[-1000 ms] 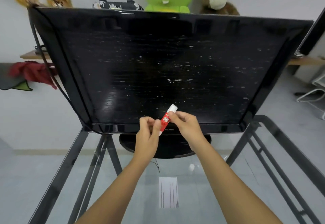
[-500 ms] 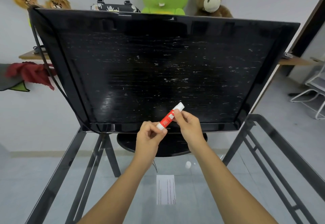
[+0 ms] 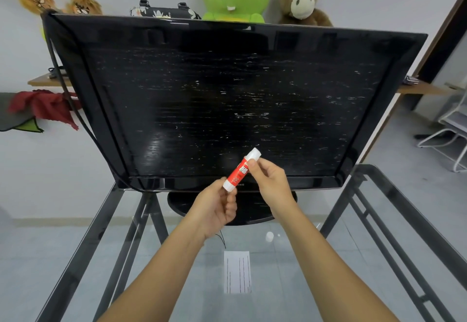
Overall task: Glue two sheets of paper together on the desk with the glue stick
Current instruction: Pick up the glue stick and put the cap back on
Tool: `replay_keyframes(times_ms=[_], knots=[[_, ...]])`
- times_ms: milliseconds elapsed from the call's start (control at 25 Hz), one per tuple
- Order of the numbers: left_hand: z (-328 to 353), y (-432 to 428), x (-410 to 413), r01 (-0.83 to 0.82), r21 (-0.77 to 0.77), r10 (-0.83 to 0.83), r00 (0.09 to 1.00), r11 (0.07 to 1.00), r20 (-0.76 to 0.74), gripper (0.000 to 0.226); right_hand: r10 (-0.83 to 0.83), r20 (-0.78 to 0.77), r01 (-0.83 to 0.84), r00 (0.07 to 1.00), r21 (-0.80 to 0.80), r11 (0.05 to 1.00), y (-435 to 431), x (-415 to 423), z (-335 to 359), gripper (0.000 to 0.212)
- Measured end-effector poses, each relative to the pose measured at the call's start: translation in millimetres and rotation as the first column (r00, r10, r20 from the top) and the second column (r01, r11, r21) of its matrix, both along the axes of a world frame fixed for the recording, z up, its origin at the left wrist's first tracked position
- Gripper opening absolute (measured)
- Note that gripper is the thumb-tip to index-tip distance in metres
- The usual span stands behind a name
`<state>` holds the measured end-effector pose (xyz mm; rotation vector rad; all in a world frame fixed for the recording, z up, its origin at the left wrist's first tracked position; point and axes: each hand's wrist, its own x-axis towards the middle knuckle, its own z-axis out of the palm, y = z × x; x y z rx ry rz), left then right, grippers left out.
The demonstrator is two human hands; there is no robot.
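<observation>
A red and white glue stick (image 3: 240,171) is held slantwise in the air in front of the monitor's lower edge. My left hand (image 3: 216,210) pinches its lower white end. My right hand (image 3: 271,182) grips it near the upper white cap. A small white sheet of paper (image 3: 237,272) with thin vertical lines lies flat on the glass desk, between my forearms and below both hands. I can see only this one sheet.
A large black monitor (image 3: 227,104) on a round stand fills the back of the glass desk (image 3: 290,283) with its black metal frame. Plush toys and a bag sit behind the monitor. A small white round thing (image 3: 269,236) lies near the stand. A white chair is at far right.
Both hands have turned the glue stick to a flatter slant and shifted it slightly right. The left hand's grip moved down to the stick's lower end. The paper has not moved.
</observation>
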<state>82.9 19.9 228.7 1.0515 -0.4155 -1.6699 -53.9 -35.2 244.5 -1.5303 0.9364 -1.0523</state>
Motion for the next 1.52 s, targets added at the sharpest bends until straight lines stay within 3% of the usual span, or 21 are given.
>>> replay_keyframes(times_ms=[120, 240, 320, 440, 520, 560, 640, 680, 760, 840, 880, 960, 1040, 1080, 1160, 1200, 1280, 1320, 1360, 1440, 1520], knots=[[1.7, -1.0, 0.8, 0.042, 0.133, -0.037, 0.999, 0.99, -0.036, 0.054, 0.0, -0.005, 0.0, 1.0, -0.009, 1.0, 2.6, 3.4, -1.3, 0.016], [-11.1, 1.9, -8.6, -0.165, -0.193, 0.206, 0.954, 0.967, 0.216, 0.035, -0.059, 0.022, 0.059, 0.998, -0.006, 0.998, 0.2, 0.6, 0.5, 0.016], [-20.0, 6.8, -11.2, -0.119, -0.437, 0.316, 0.854, 0.892, 0.413, 0.026, -0.057, 0.02, 0.057, 0.998, 0.001, 0.998, -0.6, -0.6, 2.1, 0.015], [-18.1, 6.1, -10.8, -0.087, -0.5, 0.394, 0.735, 0.862, 0.552, 0.02, -0.017, 0.042, 0.017, 0.999, 0.013, 1.0, -0.7, 1.1, 2.0, 0.019], [-13.4, 5.4, -14.1, -0.114, -0.445, 0.391, 0.695, 0.888, 0.604, 0.036, 0.007, 0.054, -0.007, 0.999, 0.007, 1.0, 0.0, 2.6, 4.2, 0.022], [-10.1, 3.3, -13.2, -0.139, -0.349, 0.32, 0.778, 0.927, 0.54, 0.043, 0.025, 0.051, -0.025, 0.998, -0.002, 1.0, 0.6, 3.3, 5.7, 0.02], [-0.1, 2.3, -7.6, -0.039, -0.056, 0.043, 0.997, 0.998, 0.058, 0.05, 0.055, 0.035, -0.054, 0.998, -0.024, 0.998, 0.8, 3.4, 8.1, 0.018], [5.2, 3.5, -5.2, 0.049, 0.028, -0.043, 0.981, 0.998, -0.192, 0.052, 0.058, 0.028, -0.057, 0.998, -0.032, 0.998, 0.6, 3.2, 8.5, 0.017], [8.2, 4.1, -4.8, 0.065, 0.06, -0.044, 0.953, 0.996, -0.298, 0.053, 0.04, 0.03, -0.039, 0.999, -0.038, 0.999, 0.3, 3.1, 7.5, 0.018], [4.0, 5.7, -8.7, -0.097, -0.087, 0.099, 0.995, 0.991, 0.022, 0.041, 0.006, 0.05, -0.004, 0.999, -0.027, 1.0, -0.2, 3.1, 4.8, 0.021], [1.9, 7.4, -12.2, -0.177, -0.245, 0.23, 0.95, 0.953, 0.212, 0.031, -0.009, 0.062, 0.011, 0.998, -0.018, 1.0, -0.5, 3.1, 3.6, 0.023], [-6.9, 11.7, -16.0, -0.124, -0.512, 0.407, 0.774, 0.85, 0.486, 0.022, -0.008, 0.084, 0.009, 0.996, -0.005, 1.0, 0.1, 3.8, 3.2, 0.028], [-8.4, 10.5, -14.8, -0.146, -0.537, 0.478, 0.681, 0.831, 0.554, 0.023, 0.021, 0.086, -0.019, 0.996, -0.015, 1.0, 0.1, 5.4, 5.9, 0.031], [-6.1, 9.9, -14.4, -0.184, -0.496, 0.469, 0.697, 0.848, 0.543, 0.032, 0.038, 0.084, -0.036, 0.996, -0.024, 0.999, 0.4, 6.5, 7.4, 0.031], [3.1, 8.3, -14.0, -0.238, -0.285, 0.326, 0.889, 0.929, 0.322, 0.045, 0.062, 0.081, -0.06, 0.995, -0.037, 0.998, 1.4, 7.4, 10.0, 0.028], [7.7, 7.8, -11.6, -0.175, -0.141, 0.187, 0.979, 0.975, 0.079, 0.047, 0.075, 0.081, -0.071, 0.994, -0.044, 0.996, 1.4, 6.9, 10.8, 0.026], [14.5, 11.2, -2.6, 0.054, 0.021, -0.043, 0.932, 0.998, -0.36, 0.051, 0.106, 0.072, -0.102, 0.992, -0.045, 0.994, 1.5, 4.9, 11.2, 0.022], [16.5, 12.9, -0.4, 0.116, 0.045, -0.085, 0.899, 0.992, -0.43, 0.054, 0.112, 0.063, -0.109, 0.992, -0.042, 0.993, 1.7, 3.8, 11.0, 0.021], [17.5, 12.9, -0.1, 0.126, 0.057, -0.092, 0.91, 0.99, -0.405, 0.055, 0.11, 0.058, -0.108, 0.992, -0.041, 0.993, 1.7, 3.0, 10.9, 0.019], [14.3, 13.6, -5.2, -0.003, -0.034, 0.002, 0.999, 0.999, -0.033, 0.05, 0.087, 0.071, -0.084, 0.994, -0.037, 0.996, 1.9, 2.0, 10.6, 0.018], [5.6, 14.6, -13.7, -0.158, -0.348, 0.302, 0.86, 0.924, 0.411, 0.04, 0.057, 0.071, -0.053, 0.996, -0.048, 0.997, 1.6, 1.2, 8.8, 0.024]])
